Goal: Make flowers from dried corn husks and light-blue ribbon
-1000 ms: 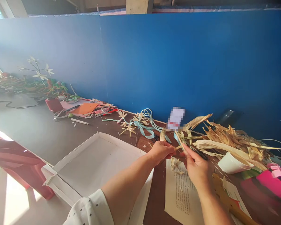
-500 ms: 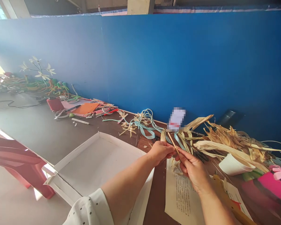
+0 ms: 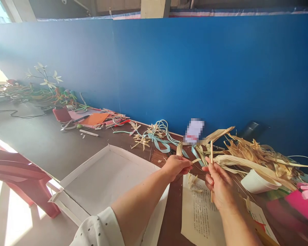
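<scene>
My left hand pinches a small pale strip of dried husk, its tip pointing right. In my right hand a thin wooden stick stands nearly upright, held between thumb and fingers. The two hands are apart, above the near edge of a printed sheet of paper. Husk scraps lie on the top of that sheet. Beyond the hands are dried corn husks in a heap and a pale blue ribbon.
A shallow white cardboard tray lies left of my hands. A white cup tips on its side at right, near a pink object. Husk flowers, orange paper and a red chair are further left. A blue partition stands behind.
My right hand has moved right, away from the left, and the stick has swung from slanted to nearly upright. My left hand stays almost in place; the husk strip now shows in it.
</scene>
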`<state>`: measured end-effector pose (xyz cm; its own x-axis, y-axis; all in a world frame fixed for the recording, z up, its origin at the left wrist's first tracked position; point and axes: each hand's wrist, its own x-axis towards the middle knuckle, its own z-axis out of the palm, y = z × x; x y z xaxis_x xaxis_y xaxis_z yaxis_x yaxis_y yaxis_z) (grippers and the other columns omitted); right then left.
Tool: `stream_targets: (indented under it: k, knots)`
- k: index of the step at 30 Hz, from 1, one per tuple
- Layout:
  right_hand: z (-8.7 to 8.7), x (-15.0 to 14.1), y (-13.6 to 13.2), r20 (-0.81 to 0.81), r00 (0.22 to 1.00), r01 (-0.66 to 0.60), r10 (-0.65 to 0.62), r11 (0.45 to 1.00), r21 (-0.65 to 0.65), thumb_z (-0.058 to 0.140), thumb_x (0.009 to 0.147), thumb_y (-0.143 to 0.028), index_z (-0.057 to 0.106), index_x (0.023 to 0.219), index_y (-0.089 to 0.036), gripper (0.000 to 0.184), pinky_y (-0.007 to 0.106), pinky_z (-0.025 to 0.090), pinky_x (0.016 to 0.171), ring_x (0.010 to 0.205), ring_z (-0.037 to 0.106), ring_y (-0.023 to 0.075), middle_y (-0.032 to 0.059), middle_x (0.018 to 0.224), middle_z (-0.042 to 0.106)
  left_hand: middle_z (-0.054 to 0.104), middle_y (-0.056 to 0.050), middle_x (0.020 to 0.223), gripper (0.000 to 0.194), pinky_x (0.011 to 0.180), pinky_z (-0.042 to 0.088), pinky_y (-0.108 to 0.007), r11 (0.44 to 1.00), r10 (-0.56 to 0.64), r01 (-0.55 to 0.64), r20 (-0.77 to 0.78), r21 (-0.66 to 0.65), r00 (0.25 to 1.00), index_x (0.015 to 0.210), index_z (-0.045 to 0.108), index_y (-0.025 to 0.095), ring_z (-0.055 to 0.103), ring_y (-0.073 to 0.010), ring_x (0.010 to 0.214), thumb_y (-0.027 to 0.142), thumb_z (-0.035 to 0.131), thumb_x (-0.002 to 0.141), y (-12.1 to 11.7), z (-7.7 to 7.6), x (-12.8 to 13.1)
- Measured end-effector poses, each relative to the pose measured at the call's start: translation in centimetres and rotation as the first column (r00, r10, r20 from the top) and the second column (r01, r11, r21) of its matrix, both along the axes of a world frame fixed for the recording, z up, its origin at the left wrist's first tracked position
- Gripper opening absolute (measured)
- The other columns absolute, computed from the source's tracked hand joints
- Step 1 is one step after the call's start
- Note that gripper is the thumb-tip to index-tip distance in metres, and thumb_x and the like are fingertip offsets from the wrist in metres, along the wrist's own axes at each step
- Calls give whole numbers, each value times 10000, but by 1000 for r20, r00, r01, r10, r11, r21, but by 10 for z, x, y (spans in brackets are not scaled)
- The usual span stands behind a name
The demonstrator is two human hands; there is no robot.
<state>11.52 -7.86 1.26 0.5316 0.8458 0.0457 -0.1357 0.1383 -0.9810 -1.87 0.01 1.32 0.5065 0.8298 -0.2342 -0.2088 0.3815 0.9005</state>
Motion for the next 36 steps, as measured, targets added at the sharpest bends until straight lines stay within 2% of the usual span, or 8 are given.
stream_targets:
  k: [6, 12, 21, 24, 27, 30, 32, 36]
  knots:
    - [-9, -1, 2, 35, 999, -34, 37, 996, -88, 769, 657, -415, 682, 928, -234, 337, 173, 199, 352, 414, 319, 34, -30, 695, 621, 611, -32, 665, 275, 577, 424, -226, 997, -74, 74, -16, 0, 997, 683, 613, 101, 516, -72, 586, 317, 750, 580, -3, -2, 0]
    - [-16, -1, 4, 176, 982, -41, 63, 991, -128, 718, 673, -471, 675, 850, -230, 302, 240, 247, 378, 415, 427, 117, -30, 511, 565, 632, -49, 687, 352, 584, 435, -241, 987, -160, 160, 24, 33, 987, 719, 628, 93, 530, -84, 605, 369, 779, 562, -2, -9, 2]
    - [-13, 3, 4, 114, 993, 19, -9, 996, -82, 751, 662, -443, 617, 720, -207, 277, 216, 162, 369, 396, 271, 70, -79, 445, 390, 665, -79, 821, 381, 638, 482, -258, 973, -223, 224, 22, -50, 975, 842, 691, 97, 579, -101, 679, 353, 795, 579, -3, -5, -2]
    - [-12, 2, 4, 110, 994, 27, -15, 994, -104, 763, 640, -445, 630, 739, -218, 281, 216, 188, 359, 382, 292, 67, -69, 472, 470, 665, -76, 837, 439, 666, 484, -268, 970, -239, 241, 64, -23, 969, 849, 689, 101, 587, -111, 709, 356, 827, 519, -3, -7, -1]
    - [-13, -1, 4, 143, 990, 10, 5, 994, -105, 760, 629, -453, 659, 769, -230, 281, 229, 309, 398, 434, 455, 101, -25, 603, 625, 656, -67, 811, 446, 657, 475, -263, 974, -225, 226, 85, 0, 971, 809, 673, 98, 584, -111, 707, 381, 829, 501, -4, -10, 2]
    - [-15, -2, 5, 217, 976, 1, 19, 996, -93, 739, 644, -475, 687, 787, -230, 289, 254, 386, 459, 555, 570, 166, 17, 672, 676, 635, -53, 744, 415, 628, 464, -252, 986, -169, 169, 60, -6, 984, 737, 638, 95, 569, -104, 675, 398, 814, 516, -5, -11, 4]
    - [-16, -2, 5, 237, 971, 11, 12, 995, -95, 730, 656, -482, 700, 821, -232, 301, 254, 378, 448, 550, 557, 162, 29, 705, 685, 626, -47, 714, 387, 616, 458, -245, 990, -138, 139, 46, -9, 989, 717, 621, 96, 564, -102, 662, 377, 808, 528, -5, -10, 5]
    - [-11, -3, 1, 178, 984, 13, 10, 992, -128, 673, 726, -502, 702, 957, -276, 325, 238, 271, 376, 430, 391, 91, 7, 758, 673, 624, -46, 696, 310, 605, 449, -233, 997, -81, 80, 30, 18, 996, 718, 618, 94, 546, -85, 624, 334, 772, 596, -2, -10, 4]
